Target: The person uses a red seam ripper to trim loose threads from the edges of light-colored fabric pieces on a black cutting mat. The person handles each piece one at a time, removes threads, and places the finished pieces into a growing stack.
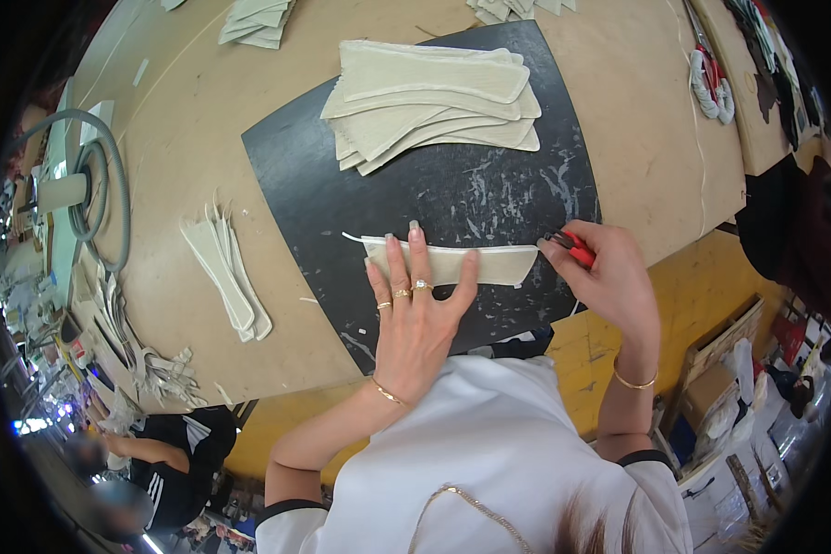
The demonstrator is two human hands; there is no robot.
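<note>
A cream strip of fabric [499, 267] with white piping along its far edge lies on a black board [305, 157]. My left hand [414, 314] rests on it with fingers spread and flat, pressing it to the board. Its piping sticks out past the left end as a loose tail. At the strip's right end, my right hand [609, 272] is closed around small red-handled snips [577, 249]. Their dark tips are close to the piping's end; whether they touch it I cannot tell. Farther back on the board sits a stack of cream fabric pieces [434, 102].
Left of the board lie several finished-looking cream strips [226, 277] and a heap of thin scraps [148, 360]. A grey hose [125, 203] curls at the far left. Scissors with wrapped handles [709, 88] lie at the right. Another person's arm [148, 451] shows at lower left.
</note>
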